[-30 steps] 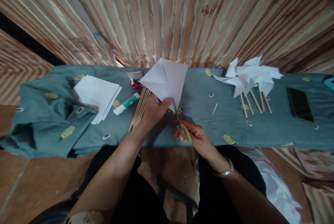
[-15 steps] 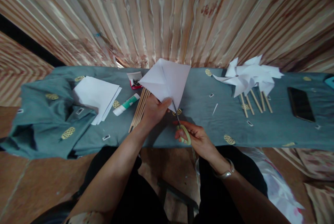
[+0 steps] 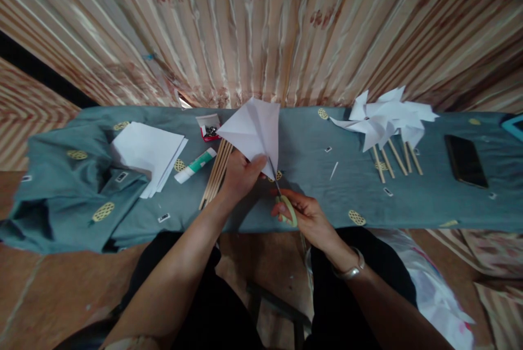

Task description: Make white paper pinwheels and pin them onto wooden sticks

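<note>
Centrally, the paper (image 3: 249, 127), a creased white sheet, is held raised over the near half of the bench (image 3: 306, 148), one corner pointing toward the person. The left hand (image 3: 241, 176) grips it near that corner, thumb on top; the pinch so close to the blades presumably steadies thin stock that would otherwise bend. The right hand (image 3: 300, 211) is closed around the handles of the scissors (image 3: 291, 208), whose blades meet the paper just beside the left thumb. Whether the blades are parted cannot be told. Holding the work off the cloth (image 3: 412, 203) probably leaves room for the lower blade.

To the left lie the sheets (image 3: 145, 148), the tube (image 3: 196, 166), the open box (image 3: 210, 129) and the sticks (image 3: 216, 173), the last partly beneath the left hand; such grouping seems to put supplies within easy reach. To the right, the pinwheels (image 3: 388, 118) overlap, their handles toward the person, apparently set well apart from the blades. Beyond them rests a phone (image 3: 466, 160).
</note>
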A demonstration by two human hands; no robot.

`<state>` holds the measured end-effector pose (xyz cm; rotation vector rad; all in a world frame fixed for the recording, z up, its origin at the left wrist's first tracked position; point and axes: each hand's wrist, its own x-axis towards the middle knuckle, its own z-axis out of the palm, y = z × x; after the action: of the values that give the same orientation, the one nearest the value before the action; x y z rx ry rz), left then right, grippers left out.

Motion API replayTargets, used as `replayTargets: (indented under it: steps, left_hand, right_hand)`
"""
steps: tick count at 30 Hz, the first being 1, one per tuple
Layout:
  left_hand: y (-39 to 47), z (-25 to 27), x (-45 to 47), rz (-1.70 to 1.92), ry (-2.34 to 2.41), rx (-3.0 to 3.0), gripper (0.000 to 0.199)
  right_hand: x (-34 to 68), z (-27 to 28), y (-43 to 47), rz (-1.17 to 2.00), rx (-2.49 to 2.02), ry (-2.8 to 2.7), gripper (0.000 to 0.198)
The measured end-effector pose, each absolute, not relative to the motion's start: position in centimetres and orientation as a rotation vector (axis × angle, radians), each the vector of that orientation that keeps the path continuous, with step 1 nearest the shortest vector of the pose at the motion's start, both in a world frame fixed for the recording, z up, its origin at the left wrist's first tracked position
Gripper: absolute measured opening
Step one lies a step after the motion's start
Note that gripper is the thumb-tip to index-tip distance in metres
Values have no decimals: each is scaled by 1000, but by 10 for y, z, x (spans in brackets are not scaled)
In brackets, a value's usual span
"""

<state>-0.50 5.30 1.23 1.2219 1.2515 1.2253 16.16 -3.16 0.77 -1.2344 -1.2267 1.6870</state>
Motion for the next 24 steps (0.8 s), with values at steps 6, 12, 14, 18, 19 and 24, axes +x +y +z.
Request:
replayTargets:
  steps: [6, 12, 14, 18, 19, 24]
  left_hand:
    - [51, 17, -2, 1186, 1258, 1261, 17]
    - [50, 18, -1, 1228, 1247, 1246, 16]
    - [50, 18, -1, 1235, 1235, 1240, 15]
    - [50, 20, -1, 1241, 1215, 1195, 11]
    - [50, 21, -1, 1240, 1215, 1186, 12]
    - [47, 22, -1, 1175, 1250, 1236, 17]
  right_hand:
    - [160, 4, -31, 1660, -1277, -1196, 55]
    - [158, 3, -32, 1622, -1276, -1202, 51]
    - [157, 1, -33, 1606, -1279, -1202, 50]
    - [157, -3, -33, 1585, -1291, -1201, 50]
    - [157, -4, -33, 1585, -1292, -1200, 50]
    - [159, -2, -32, 1608, -1294, -1199, 50]
